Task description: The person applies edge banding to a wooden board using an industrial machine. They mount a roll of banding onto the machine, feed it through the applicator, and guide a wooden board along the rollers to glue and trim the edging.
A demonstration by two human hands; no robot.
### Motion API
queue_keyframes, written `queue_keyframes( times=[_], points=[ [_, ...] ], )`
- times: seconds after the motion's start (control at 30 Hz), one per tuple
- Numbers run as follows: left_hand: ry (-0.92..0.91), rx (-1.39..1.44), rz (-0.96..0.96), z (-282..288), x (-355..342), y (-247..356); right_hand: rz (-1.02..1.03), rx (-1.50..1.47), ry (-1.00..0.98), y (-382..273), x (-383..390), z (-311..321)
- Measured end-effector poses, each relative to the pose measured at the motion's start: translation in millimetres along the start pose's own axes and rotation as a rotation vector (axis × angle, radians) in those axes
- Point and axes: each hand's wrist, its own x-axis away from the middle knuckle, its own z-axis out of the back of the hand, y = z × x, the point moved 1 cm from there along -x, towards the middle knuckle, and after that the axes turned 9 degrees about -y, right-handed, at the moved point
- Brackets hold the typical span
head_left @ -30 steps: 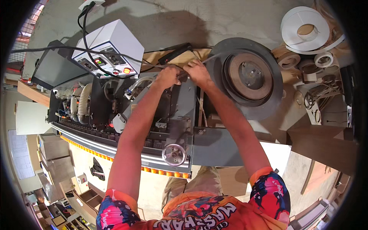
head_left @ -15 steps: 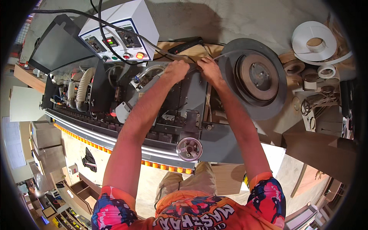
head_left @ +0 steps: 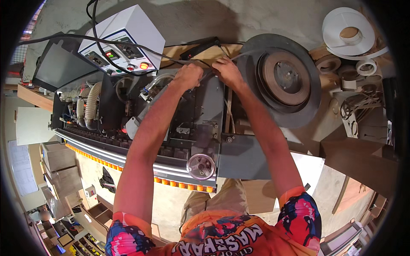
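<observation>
My left hand (head_left: 188,77) is closed, fingers curled down over the dark bed of an edge banding machine (head_left: 207,106). Just to its right, my right hand (head_left: 227,73) is also closed, in a pinch on a thin grey-brown edge banding strip (head_left: 250,53). The strip runs from my right fingers toward a large coil of brown edge banding (head_left: 270,81) on a round dark tray (head_left: 308,102). A short stretch of it seems to bridge the gap between my hands. My left fingertips are hidden, so what they grip is unclear.
A white control box (head_left: 136,38) with lit buttons stands at the back left, a black cable (head_left: 124,42) crossing in front of it. Near my body is a round handwheel (head_left: 201,166). White and brown banding rolls (head_left: 348,33) lie at the far right.
The whole view has shifted, with the machine and both hands sitting slightly further left and higher. My hands keep nearly the same place over the machine and stay closed.
</observation>
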Motion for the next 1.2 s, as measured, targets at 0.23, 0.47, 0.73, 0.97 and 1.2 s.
queue_keyframes(
  times=[0.23, 0.47, 0.73, 0.97, 1.2],
  points=[
    [-0.086, -0.101, 0.122, 1, 16, 14, 0.103, -0.063, 0.071, -11, 13, -9],
    [0.313, -0.228, 0.157, -12, 54, 31, 0.145, -0.040, 0.037, -50, 1, -24],
    [-0.038, 1.296, 0.383, -30, 179, 75, 0.098, 0.082, 0.114, -62, 13, -37],
    [-0.010, 1.748, 0.395, -53, 176, 83, 0.110, 0.073, 0.113, -72, 18, -43],
    [0.070, 1.804, 0.556, -67, 159, 90, 0.306, -0.133, 0.001, -64, -1, -54]
  ],
)
